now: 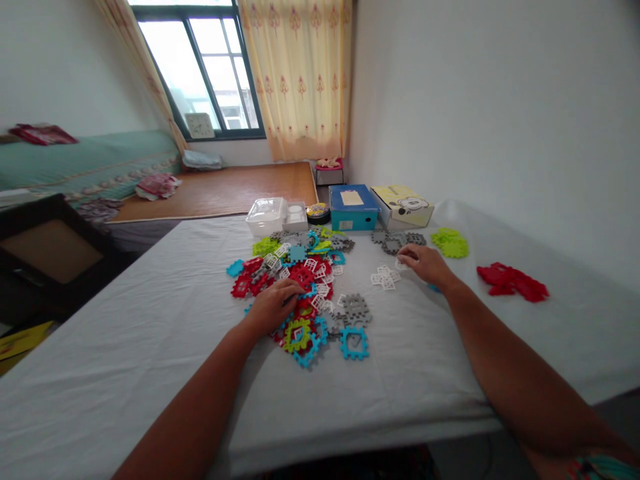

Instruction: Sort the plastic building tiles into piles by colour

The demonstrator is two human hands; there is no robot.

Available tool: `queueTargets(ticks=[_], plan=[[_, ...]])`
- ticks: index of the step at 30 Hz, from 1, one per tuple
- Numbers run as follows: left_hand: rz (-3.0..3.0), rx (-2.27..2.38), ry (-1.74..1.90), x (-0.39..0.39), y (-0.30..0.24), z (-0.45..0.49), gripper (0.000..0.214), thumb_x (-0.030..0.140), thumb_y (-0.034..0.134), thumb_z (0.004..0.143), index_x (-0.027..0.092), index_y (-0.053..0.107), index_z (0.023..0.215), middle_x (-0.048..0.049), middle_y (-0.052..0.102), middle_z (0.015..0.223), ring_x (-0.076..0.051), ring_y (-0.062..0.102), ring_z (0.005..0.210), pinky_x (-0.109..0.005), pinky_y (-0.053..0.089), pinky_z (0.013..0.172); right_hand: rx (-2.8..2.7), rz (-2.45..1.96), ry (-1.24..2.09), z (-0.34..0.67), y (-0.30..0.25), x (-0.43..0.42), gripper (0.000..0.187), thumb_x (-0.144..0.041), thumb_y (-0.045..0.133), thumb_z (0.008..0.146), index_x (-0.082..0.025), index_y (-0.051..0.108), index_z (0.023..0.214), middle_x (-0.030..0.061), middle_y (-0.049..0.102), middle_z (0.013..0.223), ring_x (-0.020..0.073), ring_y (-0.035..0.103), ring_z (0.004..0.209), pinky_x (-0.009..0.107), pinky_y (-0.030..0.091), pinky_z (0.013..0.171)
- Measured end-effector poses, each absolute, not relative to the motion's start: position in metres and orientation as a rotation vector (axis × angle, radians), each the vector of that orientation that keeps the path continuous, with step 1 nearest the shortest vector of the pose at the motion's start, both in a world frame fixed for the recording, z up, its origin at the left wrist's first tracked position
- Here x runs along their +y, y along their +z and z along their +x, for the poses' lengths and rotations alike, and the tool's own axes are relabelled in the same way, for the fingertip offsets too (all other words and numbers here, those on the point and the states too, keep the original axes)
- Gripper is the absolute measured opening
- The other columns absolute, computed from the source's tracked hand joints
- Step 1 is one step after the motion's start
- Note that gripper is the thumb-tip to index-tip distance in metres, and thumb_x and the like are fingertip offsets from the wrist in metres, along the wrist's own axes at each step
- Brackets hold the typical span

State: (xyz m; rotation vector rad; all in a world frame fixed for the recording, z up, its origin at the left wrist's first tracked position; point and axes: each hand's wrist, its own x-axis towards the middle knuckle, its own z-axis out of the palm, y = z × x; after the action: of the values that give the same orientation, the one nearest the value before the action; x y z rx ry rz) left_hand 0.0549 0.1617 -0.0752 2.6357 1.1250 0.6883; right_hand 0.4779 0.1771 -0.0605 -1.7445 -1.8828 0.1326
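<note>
A heap of flat interlocking plastic tiles (300,280) in red, blue, green, grey and white lies mid-table on a white cloth (150,333). My left hand (274,305) rests palm down on the heap's near left side, fingers curled over red and blue tiles; whether it grips one is hidden. My right hand (426,262) reaches to the right of the heap, fingertips pinched on a small white tile beside a little group of white tiles (385,277). Separate groups lie apart: grey tiles (397,241), green tiles (451,243), red tiles (513,282).
Along the table's far edge stand a clear plastic tub (267,215), a small round tin (318,213), a blue box (353,207) and a yellow cartoon box (403,205). A white wall runs on the right. A bed, mat and window lie beyond.
</note>
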Motion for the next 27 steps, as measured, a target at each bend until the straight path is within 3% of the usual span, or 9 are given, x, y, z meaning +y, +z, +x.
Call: queueTargets(ticks=[8,15,23,27], plan=[[2.640,1.130,0.680,0.162,-0.074,0.055,0.024,0.020,0.047,0.091,0.024,0.067,0.104,-0.0036,0.066,0.110,-0.017,0.062,0.100,-0.030,0.049,0.090,-2.002,-1.595,0.348,0.471,-0.068,0.179,0.023,-0.032,0.054,0.085,-0.019,0.071,0.092,0.0042,0.073,0.085,0.0176,0.066,0.074,0.028,0.048,0.070],[2.638,1.132,0.667,0.161,-0.075,0.055,0.026,0.018,0.047,0.090,0.025,0.067,0.105,-0.0030,0.066,0.111,-0.017,0.061,0.101,-0.030,0.048,0.091,-2.098,-1.523,0.214,0.454,-0.077,0.180,0.031,-0.035,0.048,0.090,-0.021,0.072,0.102,0.0072,0.073,0.105,0.0227,0.065,0.093,0.034,0.049,0.081],[2.648,1.144,0.667,0.161,-0.074,0.055,0.025,0.019,0.047,0.090,0.024,0.067,0.105,-0.0034,0.066,0.111,-0.017,0.062,0.101,-0.030,0.048,0.090,-2.281,-1.255,0.234,0.429,-0.078,0.168,0.029,-0.037,0.054,0.090,-0.020,0.071,0.106,0.0109,0.071,0.106,0.0248,0.062,0.100,0.041,0.044,0.093],[2.649,1.141,0.671,0.161,-0.074,0.056,0.025,0.020,0.047,0.091,0.024,0.067,0.104,-0.0033,0.066,0.110,-0.017,0.062,0.100,-0.029,0.049,0.089,-2.477,-0.931,0.519,0.400,-0.065,0.149,0.048,-0.048,0.068,0.081,-0.021,0.063,0.121,0.0098,0.066,0.118,0.0226,0.058,0.108,0.037,0.043,0.096]])
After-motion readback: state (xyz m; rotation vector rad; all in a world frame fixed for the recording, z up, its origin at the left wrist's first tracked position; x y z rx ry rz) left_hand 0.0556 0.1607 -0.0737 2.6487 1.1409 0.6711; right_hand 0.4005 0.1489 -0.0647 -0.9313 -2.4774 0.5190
